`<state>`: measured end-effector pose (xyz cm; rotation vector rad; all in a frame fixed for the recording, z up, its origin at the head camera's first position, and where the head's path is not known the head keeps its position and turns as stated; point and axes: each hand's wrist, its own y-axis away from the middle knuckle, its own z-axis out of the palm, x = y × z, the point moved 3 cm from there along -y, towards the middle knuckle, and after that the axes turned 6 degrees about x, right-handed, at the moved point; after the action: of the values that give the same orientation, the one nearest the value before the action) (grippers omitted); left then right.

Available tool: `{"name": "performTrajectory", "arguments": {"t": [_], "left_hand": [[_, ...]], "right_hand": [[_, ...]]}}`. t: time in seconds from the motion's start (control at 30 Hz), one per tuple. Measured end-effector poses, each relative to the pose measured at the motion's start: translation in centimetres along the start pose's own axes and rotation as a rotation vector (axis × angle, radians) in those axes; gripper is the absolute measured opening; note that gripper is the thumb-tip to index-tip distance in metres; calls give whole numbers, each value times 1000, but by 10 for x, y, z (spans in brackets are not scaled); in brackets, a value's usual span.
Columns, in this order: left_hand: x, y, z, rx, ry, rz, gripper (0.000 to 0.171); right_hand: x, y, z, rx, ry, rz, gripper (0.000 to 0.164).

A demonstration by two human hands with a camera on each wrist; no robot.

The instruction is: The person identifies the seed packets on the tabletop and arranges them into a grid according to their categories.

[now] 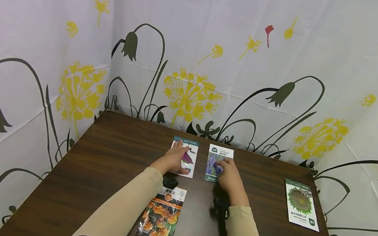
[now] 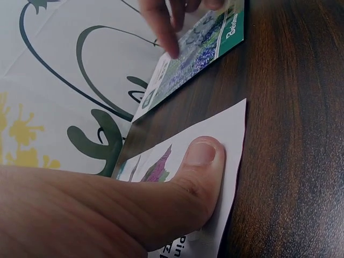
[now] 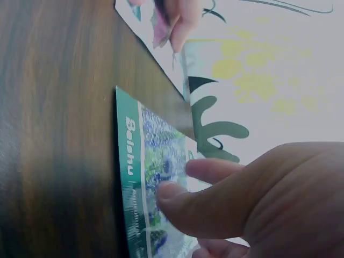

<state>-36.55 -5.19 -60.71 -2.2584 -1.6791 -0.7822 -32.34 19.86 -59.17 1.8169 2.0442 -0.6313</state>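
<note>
My left hand (image 1: 172, 159) lies spread over a white seed packet (image 1: 191, 156) with a pink-purple flower, near the table's far edge. In the left wrist view its thumb (image 2: 201, 166) presses flat along the packet's near end. Just to the right is a seed packet with purple-blue flower spikes and a green band (image 1: 212, 165). Over that one rests my right hand (image 1: 230, 178), reaching in from its right side. In the right wrist view the thumb and forefinger stand apart on its picture, neither closing round an edge. Both packets lie flat, side by side with a gap.
An orange marigold seed packet (image 1: 161, 216) lies nearer, beside the left forearm. Toward the table's right edge is a seed packet with a large round flower head (image 1: 301, 203). Behind the dark wooden table (image 1: 93, 169) hangs a white flower-print curtain (image 1: 250, 4).
</note>
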Motion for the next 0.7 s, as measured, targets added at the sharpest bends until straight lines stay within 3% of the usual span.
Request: {"name": "performTrajectory", "arguments": {"t": [0.2,0.33,0.7], "left_hand": [[-3,-3,2,-3,21,-4,104],[-3,-4,2,1,22,-10,105],[-1,-1,-1,-5,18,-13,107]], "right_hand": [[-1,10,-3,10,-38,-12,41],[4,20,-20,72,-97,-10,40],[58,60,-74,251,-129,-44,37]]}}
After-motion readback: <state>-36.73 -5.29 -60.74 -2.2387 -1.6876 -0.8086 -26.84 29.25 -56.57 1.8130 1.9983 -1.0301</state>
